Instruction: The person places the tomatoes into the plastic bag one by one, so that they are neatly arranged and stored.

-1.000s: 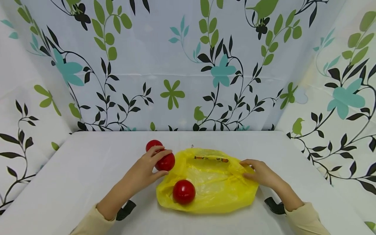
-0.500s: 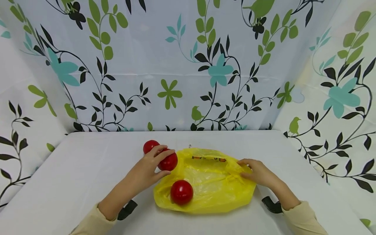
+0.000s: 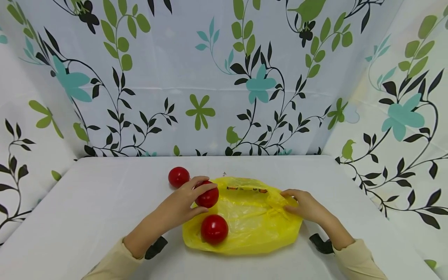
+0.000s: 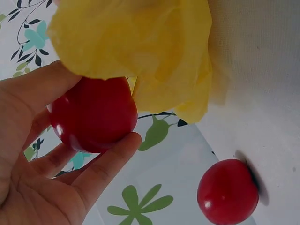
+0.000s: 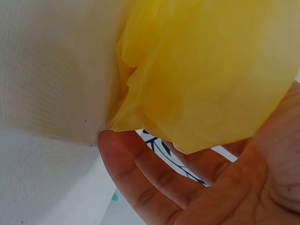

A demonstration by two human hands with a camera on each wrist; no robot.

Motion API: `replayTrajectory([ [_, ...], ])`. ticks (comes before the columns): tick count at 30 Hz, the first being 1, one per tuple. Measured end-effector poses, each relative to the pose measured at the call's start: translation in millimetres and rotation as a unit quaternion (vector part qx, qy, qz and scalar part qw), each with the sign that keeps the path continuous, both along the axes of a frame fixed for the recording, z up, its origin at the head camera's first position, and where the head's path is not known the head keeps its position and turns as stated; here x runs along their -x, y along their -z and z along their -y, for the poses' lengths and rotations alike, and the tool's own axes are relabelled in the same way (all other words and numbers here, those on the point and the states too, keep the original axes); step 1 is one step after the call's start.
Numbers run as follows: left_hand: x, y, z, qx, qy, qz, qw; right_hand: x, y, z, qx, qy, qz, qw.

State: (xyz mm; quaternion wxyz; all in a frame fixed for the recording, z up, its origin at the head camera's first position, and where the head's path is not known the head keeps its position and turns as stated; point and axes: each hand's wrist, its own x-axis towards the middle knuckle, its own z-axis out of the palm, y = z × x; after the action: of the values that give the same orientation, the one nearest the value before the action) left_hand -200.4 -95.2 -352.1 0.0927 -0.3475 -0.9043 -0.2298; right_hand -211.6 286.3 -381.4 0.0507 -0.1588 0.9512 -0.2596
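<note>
In the head view my left hand (image 3: 182, 203) grips a glossy red apple (image 3: 208, 195) at the left edge of the yellow plastic bag (image 3: 252, 229). The left wrist view shows thumb and fingers around this apple (image 4: 96, 115), its top partly covered by yellow plastic. My right hand (image 3: 308, 208) holds the bag's right side, where the plastic is bunched; some of its fingers are hidden. A second red apple (image 3: 214, 229) lies at the bag's lower left, its face uncovered. Farther back, a third red apple (image 3: 179, 177) sits on the white table, apart from the bag.
The white table (image 3: 115, 194) reaches back to a patterned cloth (image 3: 217, 77) with leaves and flowers. Similar cloth hangs at both sides. A black strap piece (image 3: 156, 247) shows by the left wrist, another black piece (image 3: 321, 244) by the right.
My left hand has moved right with its apple, away from the rear apple and over the bag's left edge. The right hand keeps its hold on the bag. The view has shifted slightly.
</note>
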Motion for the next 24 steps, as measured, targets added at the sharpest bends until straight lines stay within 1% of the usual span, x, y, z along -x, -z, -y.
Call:
replayTrajectory([
  [7,9.2,7.1,-3.9,-0.001,0.029,0.023,0.9993,-0.7,-0.9,1,0.002,0.0,-0.003,1.0],
  [11,14.1,11.3,-5.4,0.002,0.046,0.026,0.9986,-0.4,-1.8,1,0.003,-0.005,-0.004,1.0],
  [19,19.8,18.8,-6.3,0.021,0.055,0.043,0.9974,-1.4,-2.5,2,0.01,0.0,0.0,1.0],
  [24,22.1,22.5,-6.5,0.032,0.059,0.059,0.996,-0.8,-2.0,1,0.012,-0.006,-0.004,0.9999],
])
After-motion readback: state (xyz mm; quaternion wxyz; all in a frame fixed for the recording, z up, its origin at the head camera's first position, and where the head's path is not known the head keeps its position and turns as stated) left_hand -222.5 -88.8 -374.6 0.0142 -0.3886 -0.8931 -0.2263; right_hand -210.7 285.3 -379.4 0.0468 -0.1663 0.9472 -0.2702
